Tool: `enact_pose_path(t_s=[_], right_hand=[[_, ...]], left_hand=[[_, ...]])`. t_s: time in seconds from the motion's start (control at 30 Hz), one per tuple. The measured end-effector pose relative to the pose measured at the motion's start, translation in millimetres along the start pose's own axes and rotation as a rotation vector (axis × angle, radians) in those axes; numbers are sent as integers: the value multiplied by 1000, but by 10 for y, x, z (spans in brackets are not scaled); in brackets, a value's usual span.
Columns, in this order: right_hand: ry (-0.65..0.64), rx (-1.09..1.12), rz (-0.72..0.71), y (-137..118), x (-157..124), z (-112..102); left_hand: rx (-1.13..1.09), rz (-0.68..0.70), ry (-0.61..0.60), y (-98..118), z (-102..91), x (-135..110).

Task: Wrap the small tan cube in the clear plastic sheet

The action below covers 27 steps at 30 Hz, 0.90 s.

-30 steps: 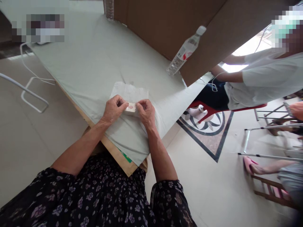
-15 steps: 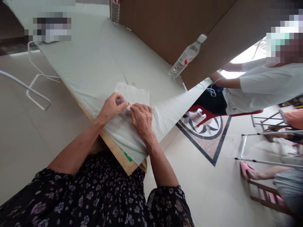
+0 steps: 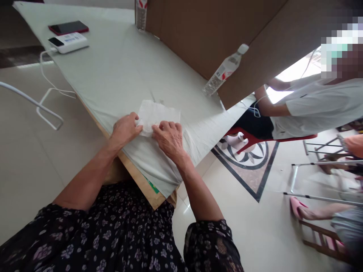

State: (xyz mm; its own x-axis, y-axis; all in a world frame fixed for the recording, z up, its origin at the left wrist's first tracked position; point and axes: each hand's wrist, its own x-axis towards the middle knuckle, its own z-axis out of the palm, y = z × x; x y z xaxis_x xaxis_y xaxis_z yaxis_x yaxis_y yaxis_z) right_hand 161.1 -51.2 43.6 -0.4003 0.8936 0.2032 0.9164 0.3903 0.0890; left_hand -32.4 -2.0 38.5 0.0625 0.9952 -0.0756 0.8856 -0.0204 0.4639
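Mid-frame, a thin white rectangular sheet (image 3: pixel 160 112) lies largely unfolded; the left hand (image 3: pixel 125 130) pinches its left edge; the right hand (image 3: pixel 169 139) rests curled on it, grip unclear.

Soft indoor light, glare at upper right

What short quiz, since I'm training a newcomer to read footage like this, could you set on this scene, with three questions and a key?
1. Multiple choice: where are the person's left hand and right hand?
A) on the cardboard
B) at the white sheet
C) around a bottle

2. True or false: the red-edged phone lies next to the white device that has a cable running from it.

3. Fill in the blank: the person's black sleeves carry a ____ pattern.

Key: 1 B; 2 true; 3 floral.
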Motion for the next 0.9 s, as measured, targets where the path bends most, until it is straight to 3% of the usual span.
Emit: enact_pose_path(t_s=[0.33, 0.47, 0.6, 0.73, 0.9], right_hand=[[-73, -26, -115, 64, 128, -131], [-73, -15, -126, 67, 145, -135], [-46, 2, -133, 68, 158, -111], [-45, 29, -127, 57, 172, -99], [-55, 47, -89, 49, 198, -111]], left_hand=[[20, -146, -70, 24, -97, 61], [-237, -188, -118, 40, -82, 77], [-547, -115, -105, 39, -43, 50], [-708, -36, -47, 95, 33, 50], [-831, -61, -52, 236, 113, 74]])
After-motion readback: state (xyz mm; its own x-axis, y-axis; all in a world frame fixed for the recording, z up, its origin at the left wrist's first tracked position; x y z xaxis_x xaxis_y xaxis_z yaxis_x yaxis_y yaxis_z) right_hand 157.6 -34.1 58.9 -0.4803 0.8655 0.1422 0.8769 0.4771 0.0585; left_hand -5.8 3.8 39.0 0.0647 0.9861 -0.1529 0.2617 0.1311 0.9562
